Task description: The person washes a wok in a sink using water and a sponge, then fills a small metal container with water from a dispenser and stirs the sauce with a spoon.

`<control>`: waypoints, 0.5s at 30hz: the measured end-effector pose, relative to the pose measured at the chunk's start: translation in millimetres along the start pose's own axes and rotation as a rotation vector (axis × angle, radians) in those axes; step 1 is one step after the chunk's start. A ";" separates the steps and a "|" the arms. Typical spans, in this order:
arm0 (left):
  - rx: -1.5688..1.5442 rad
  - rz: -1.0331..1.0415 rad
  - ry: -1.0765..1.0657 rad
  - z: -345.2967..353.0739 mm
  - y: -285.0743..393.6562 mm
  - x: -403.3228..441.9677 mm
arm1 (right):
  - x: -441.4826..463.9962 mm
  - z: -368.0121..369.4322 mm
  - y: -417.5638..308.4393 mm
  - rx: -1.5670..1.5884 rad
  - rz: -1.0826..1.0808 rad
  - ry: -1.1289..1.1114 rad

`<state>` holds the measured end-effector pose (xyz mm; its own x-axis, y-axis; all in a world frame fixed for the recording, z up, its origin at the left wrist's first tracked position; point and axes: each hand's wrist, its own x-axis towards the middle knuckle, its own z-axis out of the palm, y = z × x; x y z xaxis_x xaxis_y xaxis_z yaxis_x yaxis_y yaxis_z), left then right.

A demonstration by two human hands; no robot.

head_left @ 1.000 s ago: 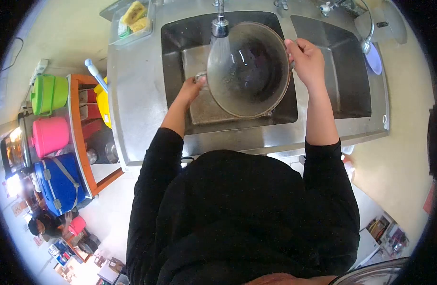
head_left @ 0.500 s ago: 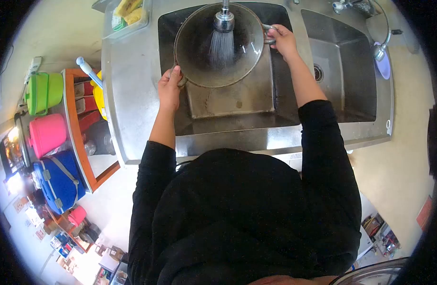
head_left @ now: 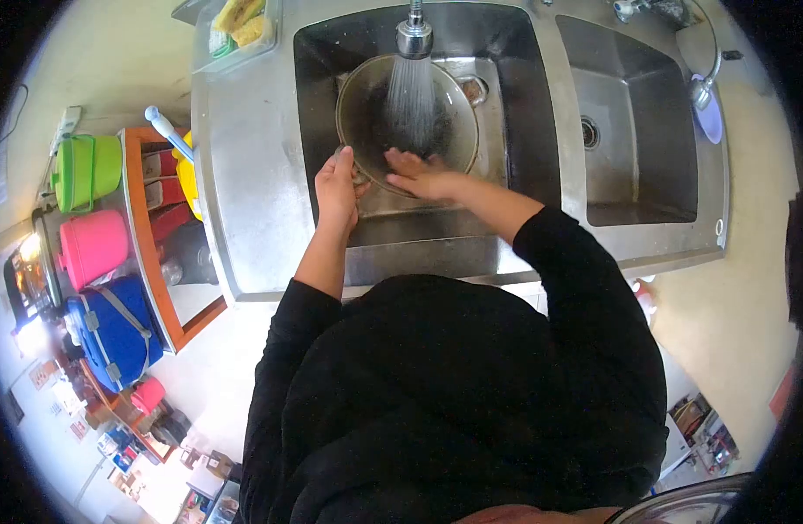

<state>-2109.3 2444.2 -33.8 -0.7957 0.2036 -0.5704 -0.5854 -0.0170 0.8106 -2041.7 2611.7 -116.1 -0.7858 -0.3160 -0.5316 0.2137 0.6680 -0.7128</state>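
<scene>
A round dark wok (head_left: pixel 366 105) sits low in the left basin of a steel sink (head_left: pixel 515 288). Water pours into it from the chrome tap head (head_left: pixel 415 39) above. My left hand (head_left: pixel 339 190) is closed around the wok's handle at its near left rim. My right hand (head_left: pixel 422 175) reaches over the near side of the wok with its fingers stretched out, at or just above the inner surface; I cannot tell whether it touches. Nothing is held in the right hand. The wok's far handle is hidden from view.
A clear container (head_left: pixel 244 39) with yellow sponges stands at the sink's back left. The right basin (head_left: pixel 629 131) has a drain, and a second hose tap (head_left: pixel 700 92) hangs beside it. Left of the sink are a shelf (head_left: pixel 144 227), a green bucket (head_left: pixel 89 173) and a blue cooler (head_left: pixel 113 332).
The wok has come down lower into the basin and nearer to me. My right hand has let go of its right handle and moved left over the wok's near side.
</scene>
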 end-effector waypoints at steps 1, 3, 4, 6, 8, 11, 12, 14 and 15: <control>0.025 0.000 0.013 0.0 0.7 -3.7 | -11.5 -16.2 3.0 -0.260 0.176 0.032; 0.069 0.005 0.045 0.4 2.7 -10.0 | -19.9 -18.3 23.3 -0.447 0.343 0.224; 0.057 0.002 0.052 2.6 3.8 -9.9 | -21.7 -19.9 23.4 -0.539 0.424 0.319; 0.033 -0.013 0.069 6.6 3.1 -12.1 | -23.6 2.5 15.7 -0.303 0.305 0.128; -0.006 -0.026 0.045 1.6 -0.9 -9.7 | -14.1 18.5 22.3 -0.060 0.083 0.005; -0.029 -0.035 0.093 1.0 -2.2 -19.1 | -22.1 -0.9 38.1 -0.343 0.344 0.088; -0.034 -0.033 0.120 2.7 -1.3 -21.2 | -23.5 -7.0 36.0 -0.457 0.485 0.166; -0.063 -0.044 0.091 2.7 -1.9 -20.3 | -18.7 1.7 16.8 -0.392 0.371 0.080; -0.077 -0.053 0.080 2.1 -2.8 -22.9 | -18.0 4.0 14.1 -0.296 0.240 0.033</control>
<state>-2089.1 2441.7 -22.7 -0.7711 0.1273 -0.6238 -0.6351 -0.0842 0.7678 -2022.2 2624.2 -118.4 -0.7531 -0.1082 -0.6490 0.2209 0.8876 -0.4042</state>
